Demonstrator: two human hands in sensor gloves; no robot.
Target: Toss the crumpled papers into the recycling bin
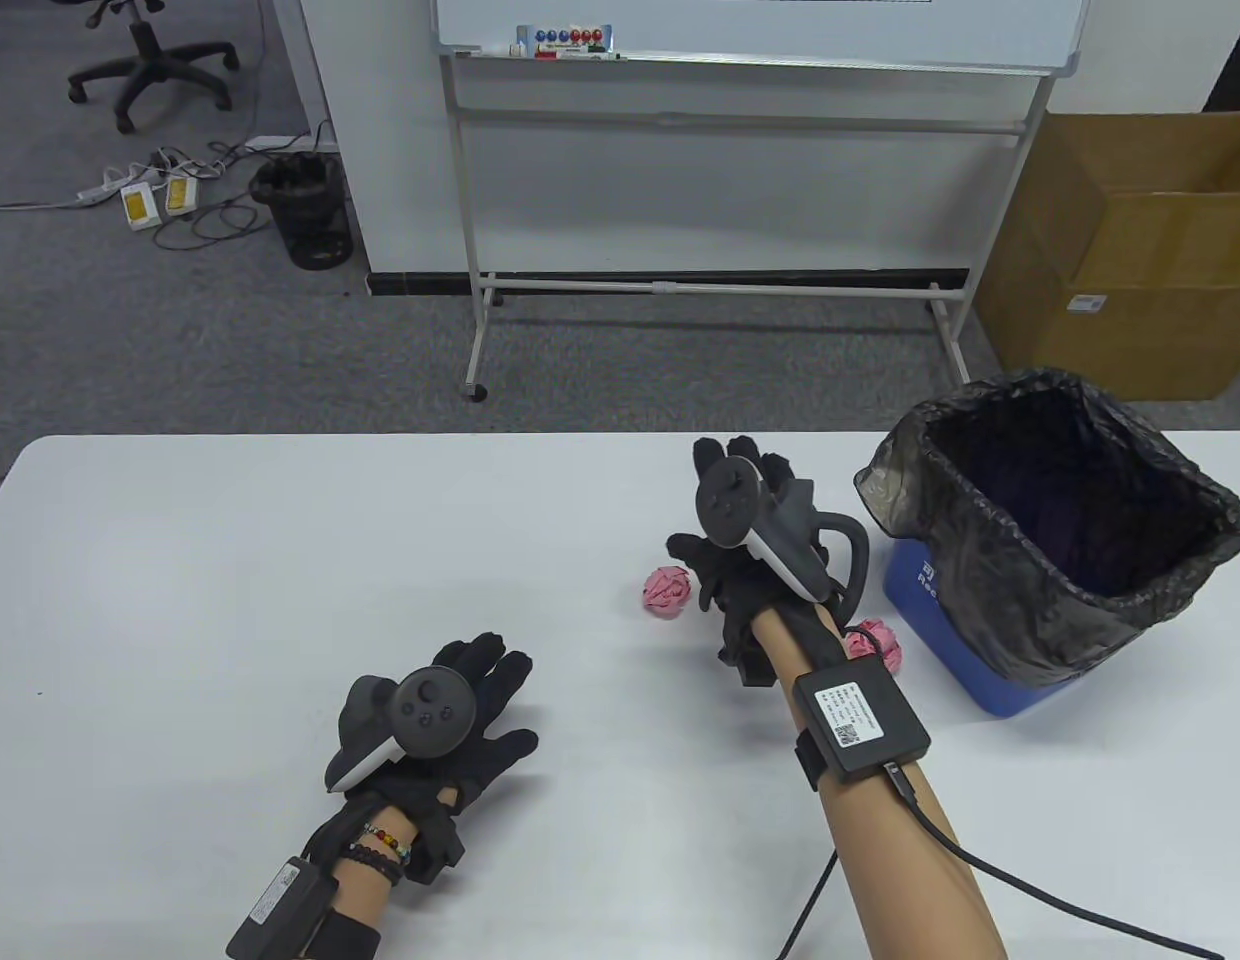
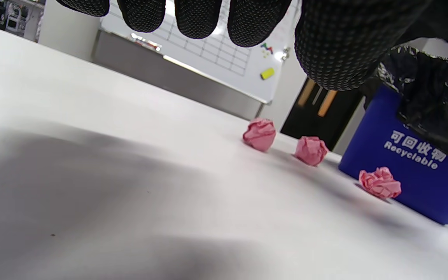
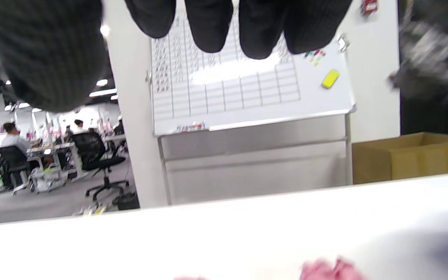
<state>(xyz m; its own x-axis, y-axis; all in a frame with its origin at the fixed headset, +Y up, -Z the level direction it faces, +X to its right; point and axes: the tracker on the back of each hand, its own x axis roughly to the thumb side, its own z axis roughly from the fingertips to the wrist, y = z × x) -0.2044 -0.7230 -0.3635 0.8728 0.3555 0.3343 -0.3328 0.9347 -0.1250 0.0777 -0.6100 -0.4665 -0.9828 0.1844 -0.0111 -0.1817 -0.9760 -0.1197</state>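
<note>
L hand [image 1: 450, 715] flat on white table [image 1: 230, 560], fingers straight, holding nothing | R hand [image 1: 745, 560] raised over pink paper balls [image 2: 260, 134], fingers loose, nothing gripped | three balls left of blue recycling bin [image 1: 980, 640], nearest just beside it | whiteboard [image 1: 760, 30], cardboard box [image 1: 1130, 260] behind | middle ball hidden under R hand in table view.

You have three pink crumpled paper balls lying on the white table in the left wrist view: one [image 2: 259, 134] farthest from the bin, a second [image 2: 311, 150] at its 3 o'clock, and a third [image 2: 380, 183] just beside the bin's blue wall. Your bin [image 1: 990, 640] stands upright at the table's 3 o'clock, blue, marked "Recyclable", lined with a black bag folded over its rim, mouth open.
</note>
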